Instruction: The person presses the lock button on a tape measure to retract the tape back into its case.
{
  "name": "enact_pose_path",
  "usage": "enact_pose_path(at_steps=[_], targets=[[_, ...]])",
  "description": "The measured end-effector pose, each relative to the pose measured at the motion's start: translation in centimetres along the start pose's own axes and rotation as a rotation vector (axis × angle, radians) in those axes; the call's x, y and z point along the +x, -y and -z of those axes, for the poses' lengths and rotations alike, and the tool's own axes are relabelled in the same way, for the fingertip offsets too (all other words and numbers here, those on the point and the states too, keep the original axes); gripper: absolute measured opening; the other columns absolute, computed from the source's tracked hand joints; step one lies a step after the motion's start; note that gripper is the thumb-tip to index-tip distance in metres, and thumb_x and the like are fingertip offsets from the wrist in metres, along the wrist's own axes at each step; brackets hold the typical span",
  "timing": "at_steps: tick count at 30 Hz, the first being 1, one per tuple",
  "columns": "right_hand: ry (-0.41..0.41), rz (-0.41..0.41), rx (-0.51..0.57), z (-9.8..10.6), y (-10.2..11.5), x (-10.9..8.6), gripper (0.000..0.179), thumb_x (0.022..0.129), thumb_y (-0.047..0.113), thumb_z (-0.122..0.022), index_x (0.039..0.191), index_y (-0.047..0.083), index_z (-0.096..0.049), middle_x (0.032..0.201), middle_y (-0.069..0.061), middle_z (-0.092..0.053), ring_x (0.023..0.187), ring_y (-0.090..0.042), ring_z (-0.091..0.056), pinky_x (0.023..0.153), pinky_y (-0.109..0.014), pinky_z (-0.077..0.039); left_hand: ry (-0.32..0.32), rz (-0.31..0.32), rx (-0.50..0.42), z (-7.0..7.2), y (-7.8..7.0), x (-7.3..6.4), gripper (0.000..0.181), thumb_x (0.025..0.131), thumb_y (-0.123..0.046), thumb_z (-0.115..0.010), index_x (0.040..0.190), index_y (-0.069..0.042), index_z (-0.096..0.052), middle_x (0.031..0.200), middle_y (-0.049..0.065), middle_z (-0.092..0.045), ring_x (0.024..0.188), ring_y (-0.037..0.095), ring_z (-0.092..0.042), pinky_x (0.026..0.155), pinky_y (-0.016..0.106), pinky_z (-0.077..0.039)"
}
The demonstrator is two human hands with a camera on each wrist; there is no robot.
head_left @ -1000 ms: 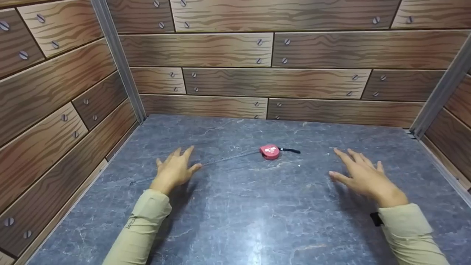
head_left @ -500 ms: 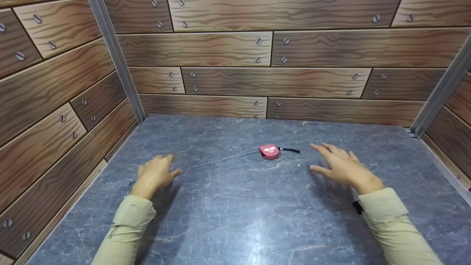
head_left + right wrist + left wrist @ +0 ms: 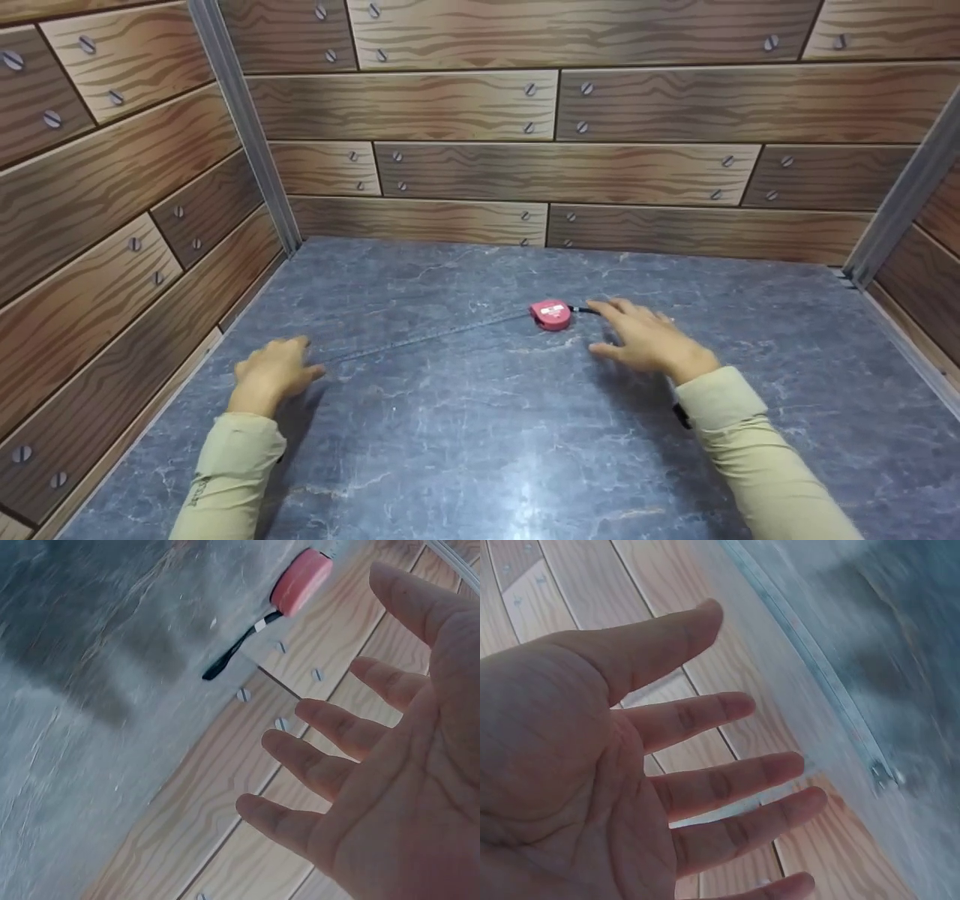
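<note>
A red tape measure (image 3: 551,315) lies on the grey marbled table, its black wrist strap (image 3: 238,651) pointing right. The blade (image 3: 427,339) is drawn out toward the left, and its metal end hook (image 3: 883,777) shows in the left wrist view. My left hand (image 3: 271,375) hovers over the blade's far end, fingers spread and holding nothing; in the head view it hides the hook. Just right of the tape case is my right hand (image 3: 649,339), fingers extended, its fingertips overlapping the strap in the head view. The right wrist view shows that palm with nothing in it.
The grey marbled tabletop (image 3: 465,442) spreads under both hands. Wood-patterned panels (image 3: 465,105) with printed screws enclose it at the back and both sides. Metal corner posts (image 3: 251,135) stand at the back left and back right.
My left hand has moved left and toward me along the blade. My right hand has moved left, up to the strap. The tape measure has stayed in place.
</note>
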State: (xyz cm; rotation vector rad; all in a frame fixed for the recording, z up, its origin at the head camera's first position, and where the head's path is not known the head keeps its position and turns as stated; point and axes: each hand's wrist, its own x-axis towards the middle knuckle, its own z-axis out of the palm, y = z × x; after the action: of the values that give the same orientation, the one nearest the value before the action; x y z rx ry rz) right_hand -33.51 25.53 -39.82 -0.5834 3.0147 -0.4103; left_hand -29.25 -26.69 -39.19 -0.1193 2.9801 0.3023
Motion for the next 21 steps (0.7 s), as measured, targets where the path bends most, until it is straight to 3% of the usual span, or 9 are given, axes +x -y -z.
enact_pose_path(at_steps=[9,16,21], targets=[[0.055,0.004,0.036,-0.8,1.8,3.0,0.077,0.102,0.035,-0.071,0.167,0.012,-0.036,0.170,-0.034,-0.030,0.155,-0.061,-0.031,0.121,-0.081,-0.022,0.066,0.123,0.010,0.1,2.8,0.3,0.073,0.103,-0.040,-0.069,0.161,-0.005,-0.041,0.156,0.037,-0.048,0.136,0.064,-0.051,0.104,0.073,-0.046],[0.085,0.000,0.042,-2.0,2.5,4.4,0.080,0.100,0.029,-0.073,0.168,0.015,-0.033,0.173,-0.032,-0.024,0.158,-0.061,-0.024,0.123,-0.080,-0.020,0.081,0.145,0.011,0.2,4.5,0.2,0.065,0.102,-0.032,-0.067,0.155,0.000,-0.047,0.151,0.041,-0.049,0.134,0.066,-0.052,0.101,0.074,-0.047],[0.099,0.024,0.036,-2.3,2.5,4.7,0.076,0.101,0.030,-0.072,0.166,0.012,-0.037,0.173,-0.027,-0.030,0.158,-0.059,-0.025,0.123,-0.080,-0.022,0.096,0.136,0.014,0.0,5.0,0.3,0.055,0.099,-0.023,-0.064,0.144,0.007,-0.055,0.146,0.043,-0.053,0.129,0.068,-0.053,0.101,0.075,-0.046]])
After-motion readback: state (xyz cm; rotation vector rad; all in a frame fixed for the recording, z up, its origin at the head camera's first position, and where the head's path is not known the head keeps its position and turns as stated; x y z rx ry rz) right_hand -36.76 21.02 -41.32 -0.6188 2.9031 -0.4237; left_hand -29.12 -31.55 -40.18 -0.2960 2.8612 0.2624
